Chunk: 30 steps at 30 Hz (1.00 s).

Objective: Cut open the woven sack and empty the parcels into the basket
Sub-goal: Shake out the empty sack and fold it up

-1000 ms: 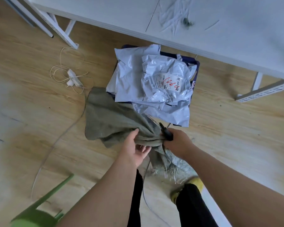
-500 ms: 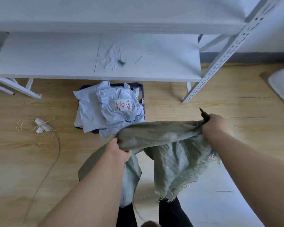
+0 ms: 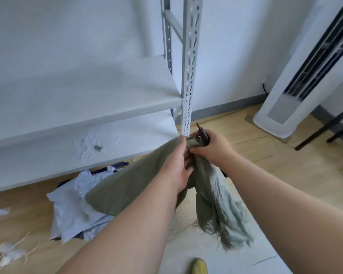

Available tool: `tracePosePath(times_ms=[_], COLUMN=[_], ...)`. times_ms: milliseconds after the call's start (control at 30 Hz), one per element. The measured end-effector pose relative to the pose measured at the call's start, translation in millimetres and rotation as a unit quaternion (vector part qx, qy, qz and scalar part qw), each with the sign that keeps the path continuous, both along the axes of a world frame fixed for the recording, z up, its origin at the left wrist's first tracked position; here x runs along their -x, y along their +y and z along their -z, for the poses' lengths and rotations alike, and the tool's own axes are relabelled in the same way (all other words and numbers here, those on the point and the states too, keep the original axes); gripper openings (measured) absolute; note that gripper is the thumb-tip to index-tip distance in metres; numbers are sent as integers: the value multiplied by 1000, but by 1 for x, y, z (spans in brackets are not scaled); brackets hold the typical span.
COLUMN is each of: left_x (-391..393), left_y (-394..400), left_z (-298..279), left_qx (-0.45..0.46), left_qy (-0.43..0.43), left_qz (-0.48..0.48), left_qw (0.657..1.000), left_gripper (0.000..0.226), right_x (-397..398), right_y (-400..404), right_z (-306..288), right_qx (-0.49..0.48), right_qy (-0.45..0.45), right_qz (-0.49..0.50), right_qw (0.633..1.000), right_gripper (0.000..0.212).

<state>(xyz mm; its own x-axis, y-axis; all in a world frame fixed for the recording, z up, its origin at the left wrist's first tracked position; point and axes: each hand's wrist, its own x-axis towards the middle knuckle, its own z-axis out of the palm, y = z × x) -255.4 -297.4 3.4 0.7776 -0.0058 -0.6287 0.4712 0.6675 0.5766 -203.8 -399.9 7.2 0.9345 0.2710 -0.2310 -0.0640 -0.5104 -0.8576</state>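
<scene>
We gripped the emptied woven sack (image 3: 212, 186) with both hands: left hand (image 3: 176, 167) clenched on its fabric, right hand (image 3: 210, 148) grasping sack and knife (image 3: 203, 134) together. The parcels (image 3: 75, 204) lay piled in the basket (image 3: 107, 169) below the shelf (image 3: 83, 107).

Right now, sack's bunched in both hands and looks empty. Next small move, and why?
Probably set the woven sack down, clear of the basket. It hangs limp and flat between the left hand and right hand, while the parcels are already heaped in the basket. The right hand also grips a dark cutter, so mind it when letting go.
</scene>
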Motion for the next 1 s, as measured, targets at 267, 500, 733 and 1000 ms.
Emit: tracePosePath(times_ms=[267, 500, 733, 1000], left_x=[-18, -77, -115, -68], left_y=[-3, 22, -2, -39], left_z=[-3, 6, -26, -6], left_qx=[-59, 105, -287, -351], left_qy=[199, 86, -134, -263], left_qz=[-115, -261, 54, 319], left_qw=[972, 956, 947, 840], left_gripper=[80, 4, 52, 38], right_x=[-32, -40, -32, -54], right_y=[-40, -82, -81, -53], right_z=[-45, -57, -48, -37], right_qx=[-201, -102, -10, -114], right_qy=[21, 60, 27, 39], right_qz=[181, 144, 140, 277], right_qw=[962, 983, 990, 953], right_gripper=[20, 17, 60, 19])
